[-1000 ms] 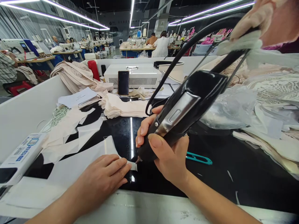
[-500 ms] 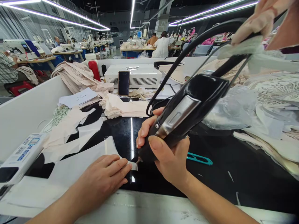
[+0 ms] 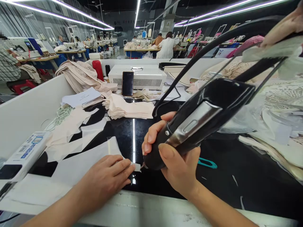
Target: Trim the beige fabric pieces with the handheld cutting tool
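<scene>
My left hand (image 3: pixel 107 178) lies flat with its fingers pressing a white fabric piece (image 3: pixel 73 170) against the black tabletop (image 3: pixel 227 186). A short white strip end (image 3: pixel 136 167) sticks out past its fingertips. Wrapped round the lower body of a black corded handheld tool (image 3: pixel 199 116) is my right hand (image 3: pixel 181 167), its thumb resting near the metal plate on the tool's side. The tool leans up to the right, and its small pointed tip (image 3: pixel 143 165) sits by the strip end. I cannot tell whether they touch. A teal flat-handled tool (image 3: pixel 207 163) lies behind my right hand.
Stacked pale fabric pieces (image 3: pixel 127 107), a phone (image 3: pixel 127 83) and a vented white box (image 3: pixel 139 75) stand beyond my hands. Cut fabric and a white device (image 3: pixel 26 154) lie left. Plastic and lace (image 3: pixel 279 104) fill the right. Thick cables (image 3: pixel 201 50) arch overhead.
The tool and my right hand have shifted slightly right and tilted lower, with the tip still by the strip end. My left hand stays on the fabric. The whole view has shifted a little.
</scene>
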Demonstrator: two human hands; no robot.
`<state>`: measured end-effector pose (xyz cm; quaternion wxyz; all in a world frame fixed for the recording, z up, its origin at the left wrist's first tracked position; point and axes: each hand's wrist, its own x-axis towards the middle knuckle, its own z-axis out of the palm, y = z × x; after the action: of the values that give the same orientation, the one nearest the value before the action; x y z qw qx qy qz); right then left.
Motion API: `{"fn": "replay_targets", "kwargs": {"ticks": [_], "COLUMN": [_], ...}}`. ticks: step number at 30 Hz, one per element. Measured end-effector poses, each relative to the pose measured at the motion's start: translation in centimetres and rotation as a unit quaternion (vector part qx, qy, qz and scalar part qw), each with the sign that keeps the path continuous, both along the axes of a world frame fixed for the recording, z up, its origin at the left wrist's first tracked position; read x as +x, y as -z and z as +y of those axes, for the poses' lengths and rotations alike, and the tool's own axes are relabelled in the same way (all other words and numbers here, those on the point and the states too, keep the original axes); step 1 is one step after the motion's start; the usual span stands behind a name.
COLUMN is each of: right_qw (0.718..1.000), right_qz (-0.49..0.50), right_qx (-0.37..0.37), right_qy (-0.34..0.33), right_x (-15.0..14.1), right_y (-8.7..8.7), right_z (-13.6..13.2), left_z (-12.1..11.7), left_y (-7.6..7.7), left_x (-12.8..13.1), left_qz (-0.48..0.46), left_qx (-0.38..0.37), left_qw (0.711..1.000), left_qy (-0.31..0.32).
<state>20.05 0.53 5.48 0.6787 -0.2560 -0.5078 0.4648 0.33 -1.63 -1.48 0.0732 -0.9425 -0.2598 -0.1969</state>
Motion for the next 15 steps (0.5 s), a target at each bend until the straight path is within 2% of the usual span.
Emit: {"fn": "replay_targets", "kwargs": {"ticks": [4, 10, 15], "right_qw": [1.000, 1.000, 1.000], "right_qz": [-0.012, -0.021, -0.012], "right_qx": [-0.007, -0.006, 0.008], "right_qy": [0.003, 0.009, 0.011], "right_x": [0.0, 0.1, 0.2], "right_y": [0.1, 0.1, 0.5], "right_z": [-0.1, 0.0, 0.1], "left_z": [0.0, 0.5, 1.2], "left_y": [-0.3, -0.7, -0.9], "left_x": [0.0, -0.3, -0.9], "left_qz": [0.004, -0.051, -0.081], "left_qx": [-0.015, -0.070, -0.117], "left_qw": [1.000, 0.996, 0.990], "left_qy": [-0.004, 0.016, 0.000]}}
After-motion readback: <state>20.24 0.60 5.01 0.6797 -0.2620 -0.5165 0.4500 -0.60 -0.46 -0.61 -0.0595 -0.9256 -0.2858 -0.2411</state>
